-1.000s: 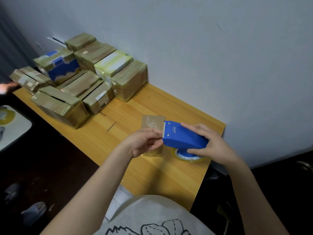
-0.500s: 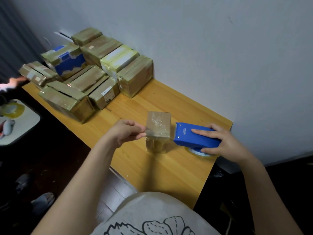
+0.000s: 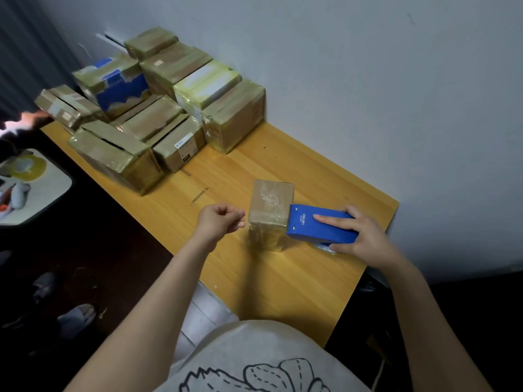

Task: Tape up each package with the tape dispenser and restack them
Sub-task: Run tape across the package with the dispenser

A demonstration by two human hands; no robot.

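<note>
Blue tape dispenser [image 3: 322, 227] gripped in right hand [image 3: 365, 236], nose against small sealed box [image 3: 268, 210] upright on table [image 3: 283, 278]; left hand [image 3: 218, 222] beside it, fingers curled, empty; taped boxes [image 3: 158, 108] stacked beyond, contents hidden.

wooden table [image 3: 283, 278] | taped packages [image 3: 232, 117] — far end (clustered) | small package [image 3: 268, 210] — upright, well apart

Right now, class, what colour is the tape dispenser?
The tape dispenser is blue, seen in the head view.
</note>
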